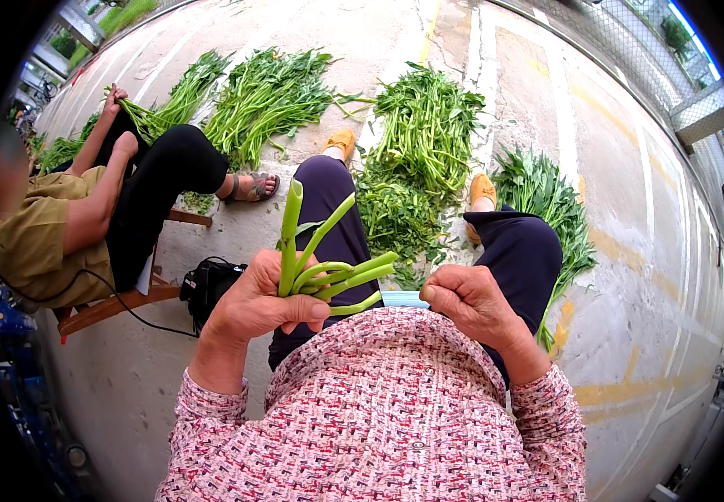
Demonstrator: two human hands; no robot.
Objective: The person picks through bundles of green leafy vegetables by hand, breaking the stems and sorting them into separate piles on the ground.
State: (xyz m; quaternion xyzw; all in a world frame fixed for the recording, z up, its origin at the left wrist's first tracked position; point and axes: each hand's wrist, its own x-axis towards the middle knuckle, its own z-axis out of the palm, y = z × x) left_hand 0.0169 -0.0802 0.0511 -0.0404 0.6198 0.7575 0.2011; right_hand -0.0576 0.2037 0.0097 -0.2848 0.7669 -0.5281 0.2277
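My left hand [274, 295] is closed round a small bunch of thick green leafy-vegetable stems [311, 267], their cut ends pointing up and to the right. To its right, my right hand [471, 301] is curled in a loose fist above my lap; whether something small is inside it I cannot tell. Between my feet lies a heap of long-stemmed greens [427, 125], with a pile of short, broken leaves and stems [396, 210] on its near side. Another bunch of leafy greens [544, 213] lies beside my right leg.
At the left a co-worker [60, 219] sits on a low wooden seat [117, 307], holding greens. More long greens [267, 100] lie on the concrete ahead. A black bag [208, 285] with a cord stands left of my left hand. Blue vehicle parts [17, 351] are at the lower left.
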